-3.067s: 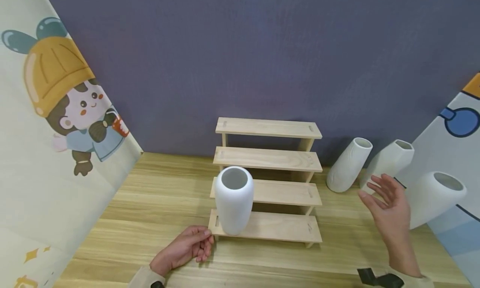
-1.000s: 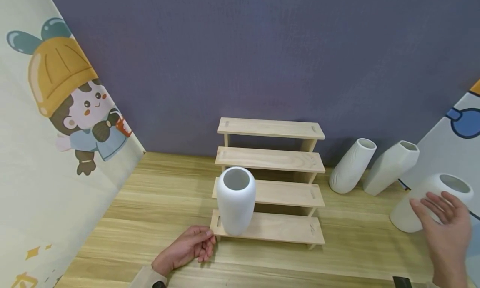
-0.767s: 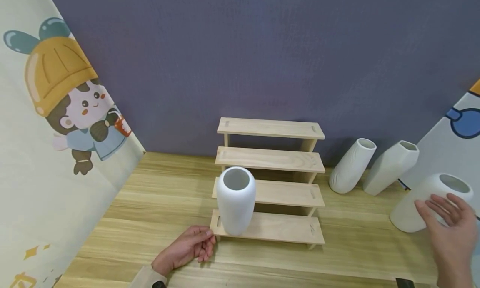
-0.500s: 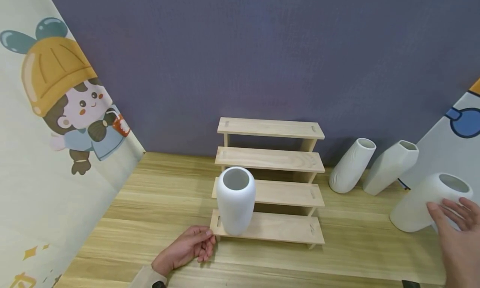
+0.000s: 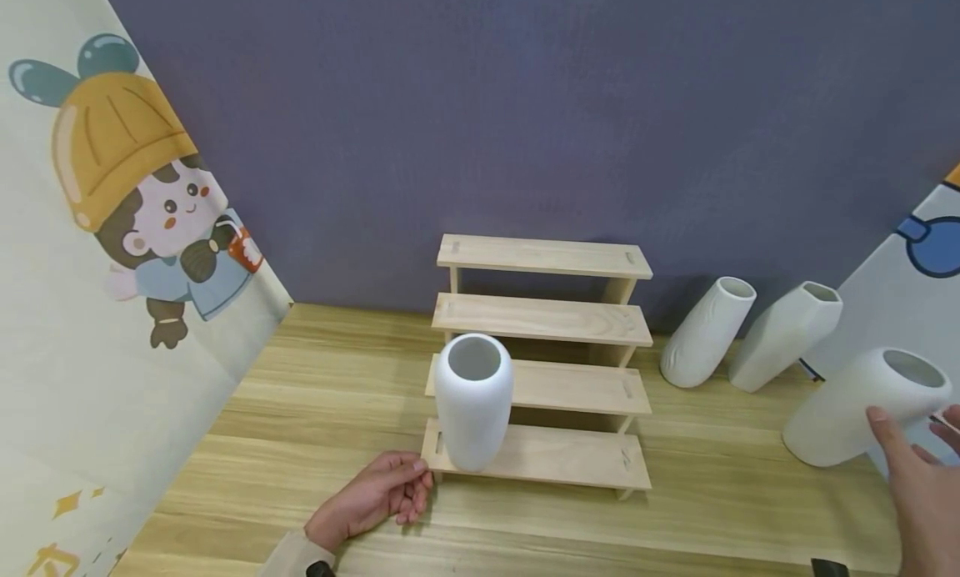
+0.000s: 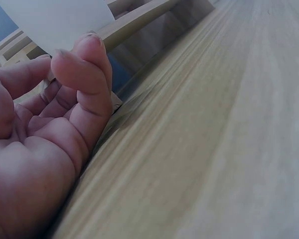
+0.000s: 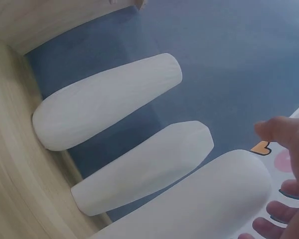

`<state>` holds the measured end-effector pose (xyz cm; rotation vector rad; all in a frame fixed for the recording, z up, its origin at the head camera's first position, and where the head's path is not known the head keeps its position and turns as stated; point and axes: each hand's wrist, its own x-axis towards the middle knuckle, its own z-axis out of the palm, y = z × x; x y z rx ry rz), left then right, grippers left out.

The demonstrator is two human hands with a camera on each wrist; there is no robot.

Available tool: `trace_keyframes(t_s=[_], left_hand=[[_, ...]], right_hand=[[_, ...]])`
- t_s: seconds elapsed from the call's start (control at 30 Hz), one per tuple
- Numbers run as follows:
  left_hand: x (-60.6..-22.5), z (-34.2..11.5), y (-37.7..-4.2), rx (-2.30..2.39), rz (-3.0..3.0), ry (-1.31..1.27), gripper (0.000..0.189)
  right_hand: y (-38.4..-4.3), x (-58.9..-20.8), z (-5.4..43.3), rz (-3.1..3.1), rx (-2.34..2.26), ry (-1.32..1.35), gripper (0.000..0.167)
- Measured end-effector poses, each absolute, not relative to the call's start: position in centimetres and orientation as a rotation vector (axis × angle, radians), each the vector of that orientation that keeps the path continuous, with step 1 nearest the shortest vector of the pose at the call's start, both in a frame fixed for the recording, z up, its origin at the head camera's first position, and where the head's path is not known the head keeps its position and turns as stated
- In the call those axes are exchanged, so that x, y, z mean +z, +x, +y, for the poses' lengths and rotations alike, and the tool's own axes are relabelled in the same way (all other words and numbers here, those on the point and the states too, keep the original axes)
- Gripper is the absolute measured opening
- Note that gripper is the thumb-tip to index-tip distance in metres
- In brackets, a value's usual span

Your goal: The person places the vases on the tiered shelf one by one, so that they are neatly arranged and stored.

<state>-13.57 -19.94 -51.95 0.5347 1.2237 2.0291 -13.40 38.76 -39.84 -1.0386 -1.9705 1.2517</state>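
At the left end of the bottom step of a wooden stepped shelf [image 5: 570, 456], my left hand [image 5: 378, 494] pinches the corner between thumb and curled fingers. On that step, just beyond those fingers, a rounded white vase [image 5: 471, 423] stands upright. Far right in the head view, my right hand [image 5: 926, 494] is spread beside a wide white vase [image 5: 840, 414], partly cut off by the frame edge. The right wrist view shows its thumb and fingers on either side of this vase's upper part, not gripping it.
Two more white vases stand behind on the right, a textured one [image 5: 705, 335] and a faceted one [image 5: 783, 339]. A dark blue-grey wall [image 5: 525, 110] backs the wooden tabletop [image 5: 315, 410]. Cartoon-printed panels flank both sides.
My right hand has moved rightward from in front of the vases to the outer right side of the wide vase. My left hand and the shelf have stayed put.
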Motion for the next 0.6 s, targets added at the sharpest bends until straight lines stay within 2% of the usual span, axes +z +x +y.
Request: trace_keyframes(t_s=[0.2, 0.6], left_hand=[[-51.9, -19.9, -13.5, 2.032, 1.230, 0.535, 0.034], [-51.8, -19.9, -13.6, 2.027, 1.231, 0.530, 0.035]], right_hand=[[-14.0, -39.7, 39.2, -2.032, 1.268, -1.006, 0.075], [-15.5, -40.2, 40.4, -2.086, 1.122, -0.896, 0.077]])
